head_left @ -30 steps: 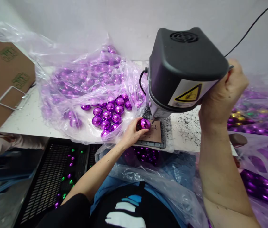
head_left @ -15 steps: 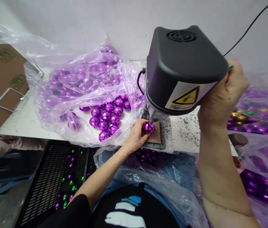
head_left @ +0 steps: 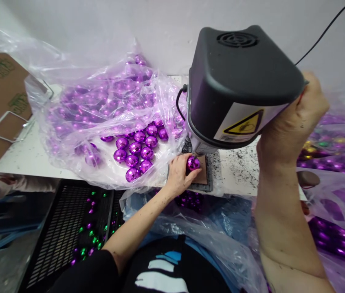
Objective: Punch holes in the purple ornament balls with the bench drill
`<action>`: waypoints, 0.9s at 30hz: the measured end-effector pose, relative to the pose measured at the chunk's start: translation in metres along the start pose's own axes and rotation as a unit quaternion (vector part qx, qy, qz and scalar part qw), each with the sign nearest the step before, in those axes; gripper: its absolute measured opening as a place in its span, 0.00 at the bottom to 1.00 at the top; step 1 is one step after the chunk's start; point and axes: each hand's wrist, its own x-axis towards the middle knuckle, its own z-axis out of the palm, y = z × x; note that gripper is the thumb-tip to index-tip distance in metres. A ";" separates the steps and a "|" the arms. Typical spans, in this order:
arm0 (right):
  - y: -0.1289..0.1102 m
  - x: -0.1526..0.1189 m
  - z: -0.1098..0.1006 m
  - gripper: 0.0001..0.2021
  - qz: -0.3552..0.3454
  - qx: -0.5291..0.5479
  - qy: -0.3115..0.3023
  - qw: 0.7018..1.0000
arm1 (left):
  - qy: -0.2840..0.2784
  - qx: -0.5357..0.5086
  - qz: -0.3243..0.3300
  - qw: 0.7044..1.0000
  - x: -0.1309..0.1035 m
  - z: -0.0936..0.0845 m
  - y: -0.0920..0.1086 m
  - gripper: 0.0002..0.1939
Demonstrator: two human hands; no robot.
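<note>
A purple faceted bauble sits on a brown pad on the base of a black drill press, just under its head. My left hand closes round the bauble from the left, thumb at its near side and fingers behind it. My right hand is raised at the right of the motor housing, fingers curled round a lever that is mostly hidden. The housing covers most of the drill's tip. Left of the press, purple baubles lie loose at the mouth of a clear plastic bag.
Dark shavings are scattered on the white table. A cardboard box stands at far left, above a black crate with small green and purple baubles. Clear plastic hangs at the table's front edge. More bagged baubles are at right.
The fingers of my left hand have shifted on the bauble, the thumb now stretched further along its near side. My right hand sits slightly higher in view, and the view has shifted a little.
</note>
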 end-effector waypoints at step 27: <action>-0.004 -0.103 -0.030 0.03 -0.109 -0.017 0.019 0.994 | -0.014 -0.001 -0.009 1.000 -0.001 -0.001 -0.001 0.21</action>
